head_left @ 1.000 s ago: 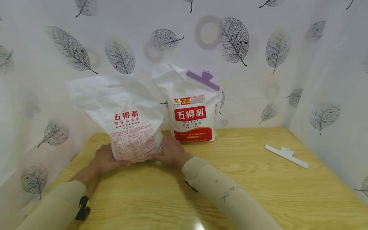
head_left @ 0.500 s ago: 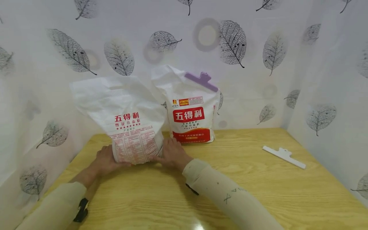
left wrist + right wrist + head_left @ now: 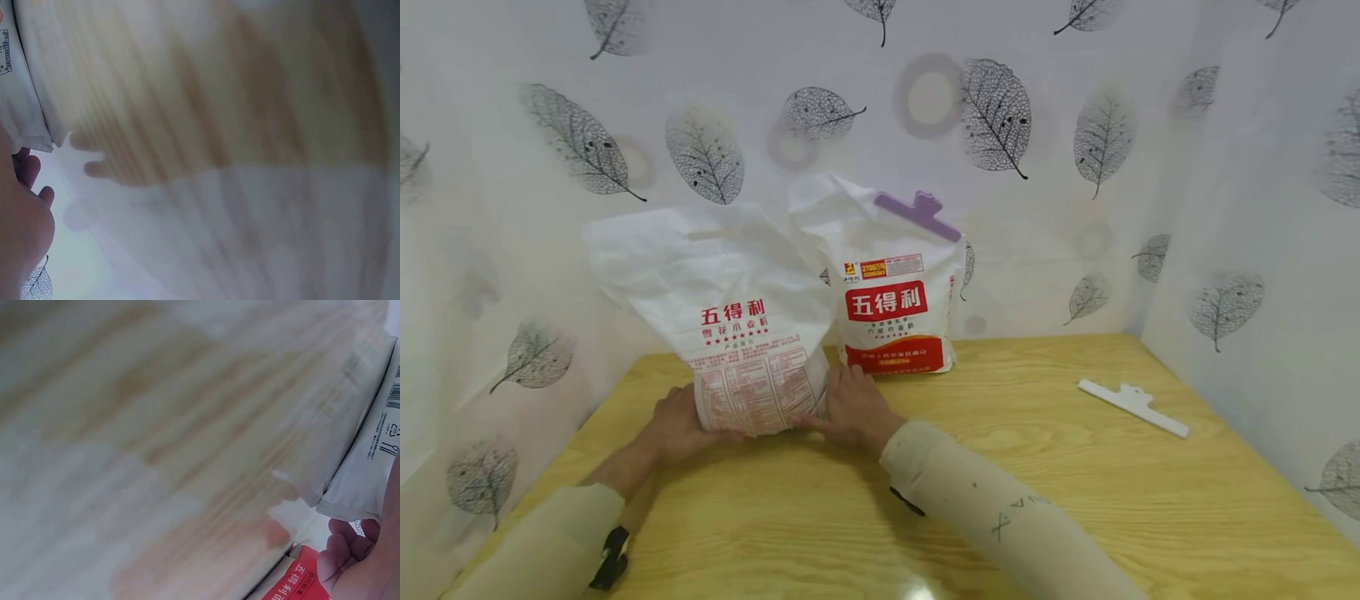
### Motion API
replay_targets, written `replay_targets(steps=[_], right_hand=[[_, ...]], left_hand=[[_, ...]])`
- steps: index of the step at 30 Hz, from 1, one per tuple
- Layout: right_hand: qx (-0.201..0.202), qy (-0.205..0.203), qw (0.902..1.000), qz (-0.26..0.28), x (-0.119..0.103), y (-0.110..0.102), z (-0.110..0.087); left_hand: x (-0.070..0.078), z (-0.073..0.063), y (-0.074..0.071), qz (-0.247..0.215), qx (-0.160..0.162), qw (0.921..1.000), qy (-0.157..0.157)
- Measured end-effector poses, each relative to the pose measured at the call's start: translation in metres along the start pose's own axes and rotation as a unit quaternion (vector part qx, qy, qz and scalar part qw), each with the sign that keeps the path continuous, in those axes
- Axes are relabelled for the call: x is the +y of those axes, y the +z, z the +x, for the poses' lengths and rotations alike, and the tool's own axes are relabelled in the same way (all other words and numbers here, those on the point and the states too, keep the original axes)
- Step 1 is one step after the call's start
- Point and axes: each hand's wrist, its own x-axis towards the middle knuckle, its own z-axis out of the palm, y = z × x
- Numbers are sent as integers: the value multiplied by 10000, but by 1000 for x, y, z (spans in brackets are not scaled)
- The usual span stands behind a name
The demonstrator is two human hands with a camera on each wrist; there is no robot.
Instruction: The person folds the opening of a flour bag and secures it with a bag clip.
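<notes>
In the head view a white flour bag (image 3: pixel 730 258) with red print stands on the table, its tall loose top leaning left. My left hand (image 3: pixel 679 425) grips its lower left side, thumb along the front bottom edge. Opposite it, my right hand (image 3: pixel 857 408) holds the lower right side. Fingers curl by a bottom corner of the bag in the left wrist view and again in the right wrist view. Close behind my right hand, a second flour bag (image 3: pixel 887 333) stands upright, a purple bag clip (image 3: pixel 919 215) across its slanted top.
On the right part of the wood-grain table (image 3: pixel 1000 475) lies a white bag clip (image 3: pixel 1135 407). A pale leaf-patterned curtain (image 3: pixel 1037 250) encloses the back and both sides. The table's reflection fills much of both wrist views.
The held flour bag and both hands have shifted slightly right, nearer the second flour bag. The head view has turned a little, so the background slides left and down. Both hands keep their hold.
</notes>
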Motion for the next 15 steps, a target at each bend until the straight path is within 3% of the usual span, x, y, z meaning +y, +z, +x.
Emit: replay_targets(steps=[15], right_hand=[[113, -15, 9995, -278, 5, 0, -12]], left_hand=[[11, -2, 2, -2, 20, 10000, 83]])
